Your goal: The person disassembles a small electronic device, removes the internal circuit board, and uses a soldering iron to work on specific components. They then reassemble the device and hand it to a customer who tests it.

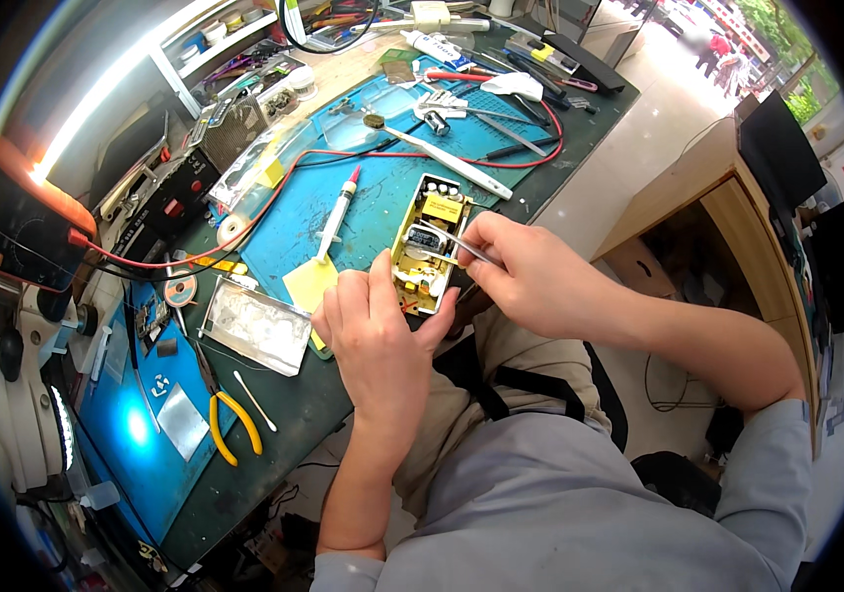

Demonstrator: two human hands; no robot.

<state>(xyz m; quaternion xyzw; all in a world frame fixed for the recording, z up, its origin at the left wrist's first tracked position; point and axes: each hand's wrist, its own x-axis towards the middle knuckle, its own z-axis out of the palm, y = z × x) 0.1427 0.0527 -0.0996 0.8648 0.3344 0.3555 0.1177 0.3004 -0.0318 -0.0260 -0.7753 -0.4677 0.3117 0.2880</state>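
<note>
My left hand point(375, 326) grips the near end of an open power supply unit point(414, 289), fingers along its left side and thumb at its lower right. The unit has a white case and a board with a yellow transformer point(442, 207), small capacitors and white filler. In my right hand point(531, 271) is a pair of metal tweezers point(469, 249), pinched between thumb and fingers. Their tips reach into the unit beside a dark cylindrical capacitor point(425, 238); whether they clamp it I cannot tell. Left of the unit lie a yellow sticky-note pad point(310, 284) and a syringe point(340, 212).
A white-handled brush point(447, 163) and a red cable point(392, 154) cross the blue mat point(279, 242). To the left are a clear tray point(256, 326), yellow-handled pliers point(228, 419), a cotton swab point(255, 402) and a solder spool point(180, 288). A wooden desk point(708, 232) stands at right.
</note>
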